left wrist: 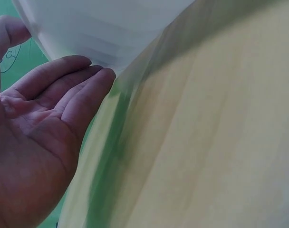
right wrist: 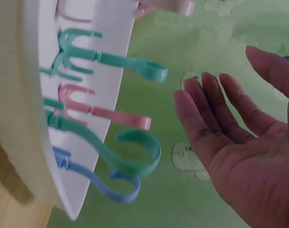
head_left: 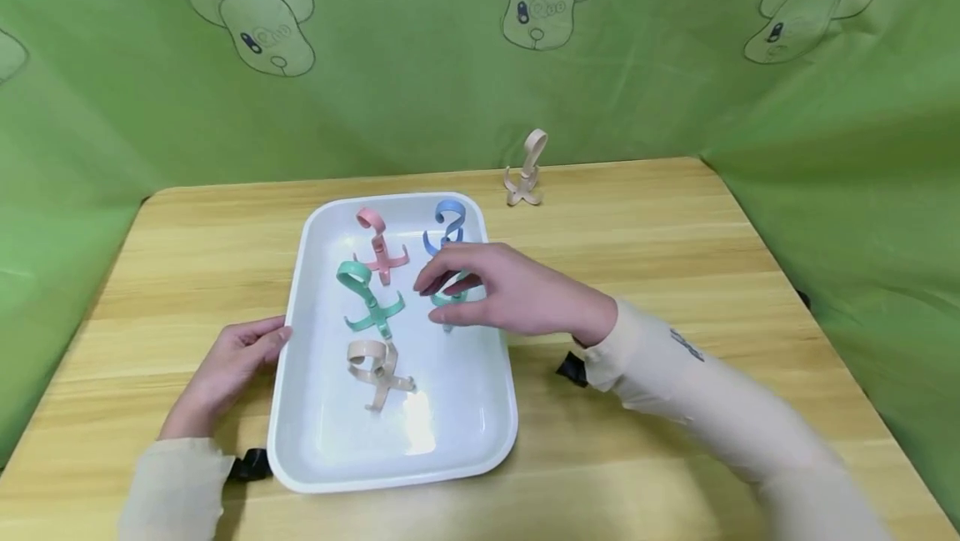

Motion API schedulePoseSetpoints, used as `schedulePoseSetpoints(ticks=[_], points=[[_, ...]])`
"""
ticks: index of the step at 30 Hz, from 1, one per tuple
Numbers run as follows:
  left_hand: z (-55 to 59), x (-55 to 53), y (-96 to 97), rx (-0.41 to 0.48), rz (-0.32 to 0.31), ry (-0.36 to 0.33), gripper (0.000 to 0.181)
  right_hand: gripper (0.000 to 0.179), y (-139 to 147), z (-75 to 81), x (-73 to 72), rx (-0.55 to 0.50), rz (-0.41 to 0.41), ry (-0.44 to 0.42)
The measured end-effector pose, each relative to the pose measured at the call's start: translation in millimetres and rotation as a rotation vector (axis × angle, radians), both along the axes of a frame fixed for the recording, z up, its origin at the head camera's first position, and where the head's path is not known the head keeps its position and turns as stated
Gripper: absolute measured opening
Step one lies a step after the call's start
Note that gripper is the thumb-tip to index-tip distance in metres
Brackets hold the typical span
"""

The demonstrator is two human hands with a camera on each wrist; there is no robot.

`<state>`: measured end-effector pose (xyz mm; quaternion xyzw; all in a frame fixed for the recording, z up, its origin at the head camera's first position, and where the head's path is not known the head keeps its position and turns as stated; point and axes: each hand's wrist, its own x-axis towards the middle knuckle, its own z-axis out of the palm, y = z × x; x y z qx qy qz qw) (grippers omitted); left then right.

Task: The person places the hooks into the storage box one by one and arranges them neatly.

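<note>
At the left side of a white tray [head_left: 465,458], my left hand [head_left: 238,362] holds the rim. Its thumb lies at the edge, and in the left wrist view the fingers [left wrist: 73,90] meet the tray's outer wall. Above the tray's right half hovers my right hand [head_left: 495,287], fingers loosely bent and holding nothing. Beneath it a green multi-prong hanging hook [right wrist: 139,166] is partly hidden in the head view. Also standing in the tray are a blue hook [head_left: 452,216], a pink hook [head_left: 380,253], another green hook [head_left: 372,308] and a beige hook [head_left: 381,370].
Behind the tray's right corner, a second beige hook [head_left: 527,174] stands on the wooden table [head_left: 637,458] near its back edge. Green cloth [head_left: 420,107] with printed animal heads hangs around the back and sides. Black straps [head_left: 573,368] show by both wrists.
</note>
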<state>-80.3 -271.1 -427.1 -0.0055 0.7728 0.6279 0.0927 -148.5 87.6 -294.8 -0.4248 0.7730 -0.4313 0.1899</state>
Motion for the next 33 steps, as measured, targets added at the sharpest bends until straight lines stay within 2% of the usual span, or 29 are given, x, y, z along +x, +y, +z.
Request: schedulePoseSetpoints(ticks=[4,9,16,20,23,27,33], points=[[2.2,1.4,-1.4,-0.029,0.002,-0.017,0.047,0.02,8.4,2.8,-9.7,-0.053,-0.031,0.025],[1.8,4.7,-2.5,-0.041,0.014,-0.003,0.047,0.02,19.1,3.8,-28.7,-0.162,-0.075,0.051],[0.6,3.0,0.7,-0.034,0.007,-0.015,0.048,0.022,47.3,7.8,-48.3,-0.184,-0.261,0.005],[0.7,1.8,2.0,-0.028,-0.002,-0.008,0.047,0.021,59.4,9.2,-54.9,-0.256,-0.35,0.001],[0.2,1.6,2.6,-0.019,-0.009,0.005,0.046,0.02,65.4,10.5,-59.2,-0.314,-0.364,0.014],[-0.2,1.9,2.5,-0.014,-0.009,0.009,0.045,0.021,72.1,11.8,-68.1,-0.338,-0.38,0.024],[-0.3,2.6,1.8,-0.011,-0.016,0.004,0.047,0.022,81.0,8.1,-83.6,-0.339,-0.473,0.045]])
